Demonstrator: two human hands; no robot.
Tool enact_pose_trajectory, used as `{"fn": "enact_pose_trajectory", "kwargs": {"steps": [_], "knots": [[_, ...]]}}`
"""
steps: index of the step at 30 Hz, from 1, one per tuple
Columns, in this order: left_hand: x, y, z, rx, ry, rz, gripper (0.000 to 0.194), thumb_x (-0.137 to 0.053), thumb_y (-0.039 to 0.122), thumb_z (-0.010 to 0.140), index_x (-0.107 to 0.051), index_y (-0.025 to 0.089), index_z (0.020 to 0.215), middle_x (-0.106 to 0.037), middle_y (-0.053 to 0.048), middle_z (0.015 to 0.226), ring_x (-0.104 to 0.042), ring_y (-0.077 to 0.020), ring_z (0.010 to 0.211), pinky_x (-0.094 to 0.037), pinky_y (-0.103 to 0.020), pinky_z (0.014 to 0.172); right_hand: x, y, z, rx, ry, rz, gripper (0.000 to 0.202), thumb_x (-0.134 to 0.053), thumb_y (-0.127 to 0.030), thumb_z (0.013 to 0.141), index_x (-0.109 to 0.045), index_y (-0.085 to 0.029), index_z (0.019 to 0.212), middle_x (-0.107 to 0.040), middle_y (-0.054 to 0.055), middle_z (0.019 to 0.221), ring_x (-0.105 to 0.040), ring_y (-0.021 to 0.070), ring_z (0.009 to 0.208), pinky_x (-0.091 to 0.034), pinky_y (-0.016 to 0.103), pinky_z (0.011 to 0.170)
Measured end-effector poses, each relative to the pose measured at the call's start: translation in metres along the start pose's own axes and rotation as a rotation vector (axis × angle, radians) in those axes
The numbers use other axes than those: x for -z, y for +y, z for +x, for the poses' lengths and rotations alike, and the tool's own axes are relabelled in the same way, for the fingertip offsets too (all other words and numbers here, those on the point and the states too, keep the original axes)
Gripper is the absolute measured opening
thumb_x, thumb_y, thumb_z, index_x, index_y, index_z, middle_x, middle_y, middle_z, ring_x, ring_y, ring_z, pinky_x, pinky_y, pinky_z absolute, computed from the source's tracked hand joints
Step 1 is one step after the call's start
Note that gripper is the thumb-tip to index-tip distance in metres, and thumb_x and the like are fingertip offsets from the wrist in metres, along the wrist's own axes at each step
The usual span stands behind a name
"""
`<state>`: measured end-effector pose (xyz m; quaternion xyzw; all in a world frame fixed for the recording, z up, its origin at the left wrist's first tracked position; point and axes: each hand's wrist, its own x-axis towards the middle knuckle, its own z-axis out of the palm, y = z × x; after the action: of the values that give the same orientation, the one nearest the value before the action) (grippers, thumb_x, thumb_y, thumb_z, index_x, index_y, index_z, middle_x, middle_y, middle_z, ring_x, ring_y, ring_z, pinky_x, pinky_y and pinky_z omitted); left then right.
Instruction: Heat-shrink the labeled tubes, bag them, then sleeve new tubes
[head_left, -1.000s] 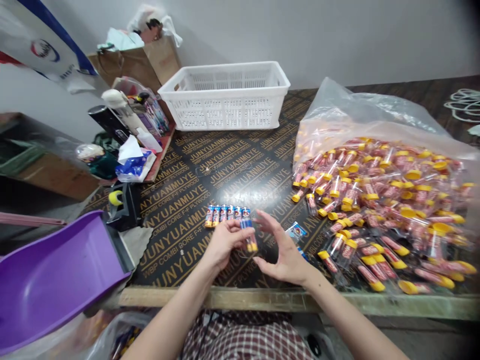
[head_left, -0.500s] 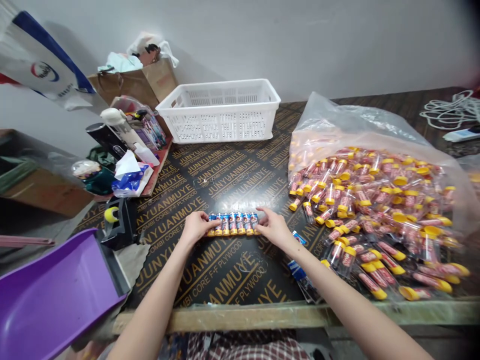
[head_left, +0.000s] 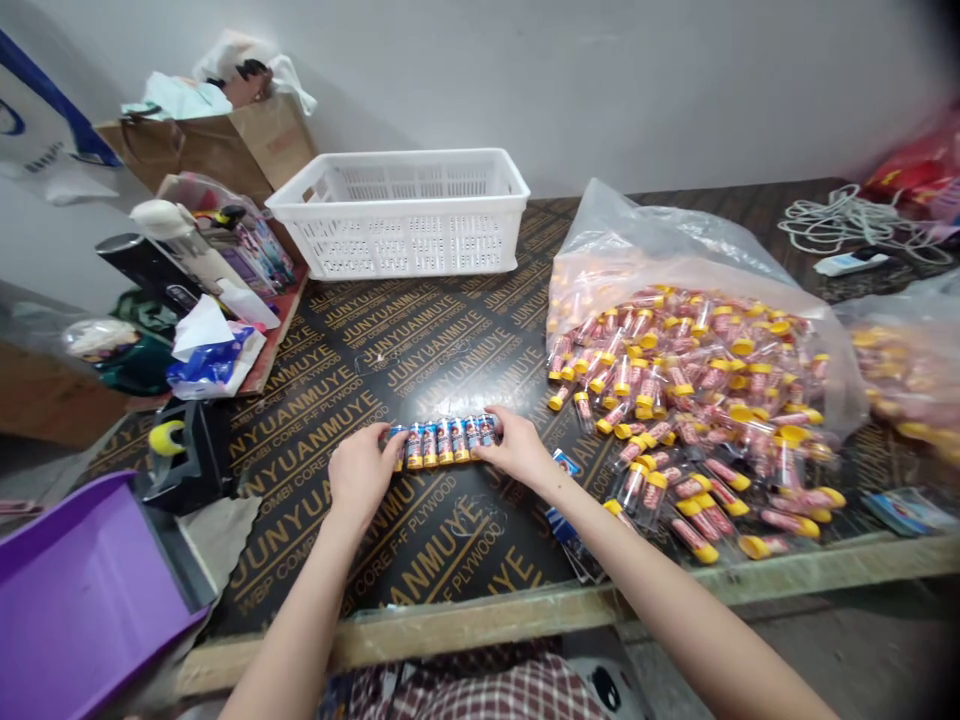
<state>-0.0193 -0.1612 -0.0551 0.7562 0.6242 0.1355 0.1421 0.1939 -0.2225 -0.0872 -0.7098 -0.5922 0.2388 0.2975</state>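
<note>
Several small tubes [head_left: 440, 443] with blue printed labels and yellow caps lie side by side in a row on the dark printed board. My left hand [head_left: 361, 472] grips the row's left end, thumb in front and fingers behind. At the right end, my right hand [head_left: 519, 448] pinches the row the same way. Beside my right wrist lies a blue printed label [head_left: 566, 462], and a stack of similar labels [head_left: 571, 545] is partly hidden under my right forearm. A heap of clear tubes with pink contents and yellow caps [head_left: 697, 400] spreads to the right.
The heap spills from a clear plastic bag [head_left: 667, 240]. A white basket [head_left: 420, 240] stands at the back. On the left are a tape dispenser [head_left: 187, 460], a tissue pack [head_left: 214, 360] and a purple dustpan [head_left: 82, 590]. A white cable [head_left: 840, 220] lies at the far right.
The view has shifted right, so everything appears further left, and another bag at the right shows more. Both hands stay at the ends of the tube row.
</note>
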Motion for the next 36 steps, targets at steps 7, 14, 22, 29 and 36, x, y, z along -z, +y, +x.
{"fn": "enact_pose_trajectory", "kwargs": {"steps": [7, 14, 22, 29, 36], "knots": [[-0.052, 0.075, -0.063, -0.216, -0.327, -0.516, 0.012, -0.06, 0.027, 0.075, -0.069, 0.019, 0.076, -0.068, -0.005, 0.075, -0.058, -0.0186, 0.068, -0.04, -0.028, 0.068, 0.047, 0.036, -0.003, -0.022, 0.151, -0.17, 0.048, -0.061, -0.037, 0.077, -0.053, -0.014, 0.118, -0.059, 0.009, 0.094, -0.055, 0.0197, 0.083, -0.043, 0.031, 0.076], [-0.086, 0.142, -0.053, -0.292, -0.375, -0.405, 0.017, -0.066, 0.026, 0.072, -0.065, 0.016, 0.086, -0.064, -0.012, 0.088, -0.059, -0.0258, 0.086, -0.04, -0.033, 0.078, 0.096, 0.078, -0.014, -0.194, 0.231, -0.702, 0.02, -0.056, -0.034, 0.081, -0.06, -0.016, 0.088, -0.06, 0.013, 0.078, -0.053, 0.0282, 0.084, -0.039, 0.036, 0.072], [-0.095, 0.143, -0.052, -0.215, -0.37, -0.447, 0.013, -0.065, 0.015, 0.07, -0.057, 0.017, 0.06, -0.057, -0.005, 0.073, -0.056, -0.0198, 0.075, -0.037, -0.03, 0.072, 0.09, 0.073, -0.028, -0.223, 0.253, -0.127, 0.048, -0.057, -0.027, 0.076, -0.045, -0.018, 0.122, -0.059, 0.002, 0.07, -0.057, 0.0206, 0.07, -0.043, 0.033, 0.068], [-0.068, 0.111, -0.065, 0.356, -0.76, -1.449, 0.037, -0.081, 0.039, 0.053, -0.057, 0.013, 0.065, -0.045, 0.005, 0.055, -0.033, -0.0039, 0.047, -0.025, -0.018, 0.047, 0.09, 0.04, -0.074, -0.374, -0.166, 1.163, 0.039, -0.064, -0.025, 0.065, -0.054, -0.021, 0.103, -0.057, -0.001, 0.075, -0.062, 0.0172, 0.074, -0.049, 0.035, 0.072], [-0.056, 0.096, -0.078, 0.479, -0.954, -1.655, 0.038, -0.086, 0.032, 0.05, -0.058, 0.01, 0.064, -0.048, 0.004, 0.056, -0.038, -0.001, 0.047, -0.027, -0.013, 0.044, 0.053, 0.009, -0.081, -0.367, -0.118, 1.029, 0.031, -0.073, -0.038, 0.062, -0.059, -0.015, 0.077, -0.043, -0.007, 0.053, -0.033, 0.0056, 0.047, -0.026, 0.021, 0.047]]}}
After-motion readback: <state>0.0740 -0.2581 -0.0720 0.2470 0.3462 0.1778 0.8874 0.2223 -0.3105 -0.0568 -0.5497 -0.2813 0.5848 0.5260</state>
